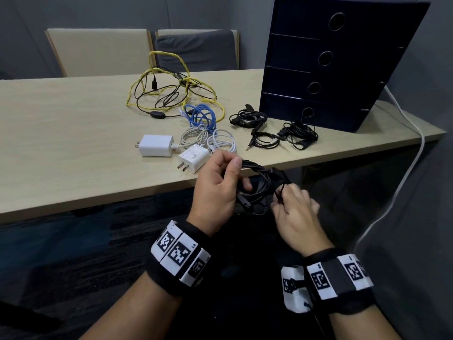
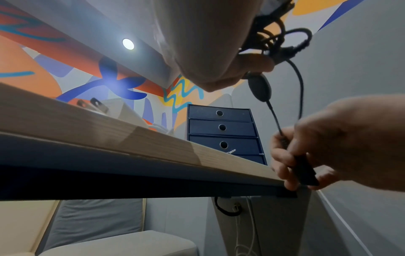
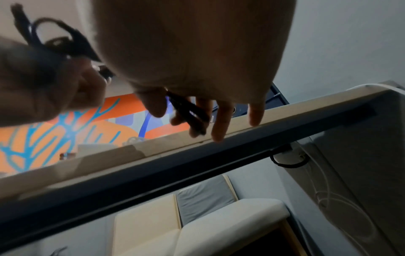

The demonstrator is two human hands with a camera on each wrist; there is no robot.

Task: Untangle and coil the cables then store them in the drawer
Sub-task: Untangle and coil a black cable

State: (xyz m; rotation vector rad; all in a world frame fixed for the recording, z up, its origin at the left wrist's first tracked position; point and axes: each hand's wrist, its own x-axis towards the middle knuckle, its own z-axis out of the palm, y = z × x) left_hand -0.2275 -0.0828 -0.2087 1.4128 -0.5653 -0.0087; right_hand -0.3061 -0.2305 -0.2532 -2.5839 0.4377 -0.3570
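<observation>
Two cushioned chairs (image 1: 103, 51) behind the wooden table (image 1: 61, 133)

Drawer unit (image 1: 343, 57) top cut off

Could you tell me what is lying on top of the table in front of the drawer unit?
Three black cable bundles lie on the table before the drawer unit. The closed drawers hide their contents.

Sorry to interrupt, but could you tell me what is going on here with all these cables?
A person is coiling a black cable in front of the table's near edge. The left hand holds the coiled bundle while the right hand pinches its loose end. On the table, a yellow cable is still tangled with a black one; blue, white and other black cables lie coiled. The drawer unit is shut.
</observation>
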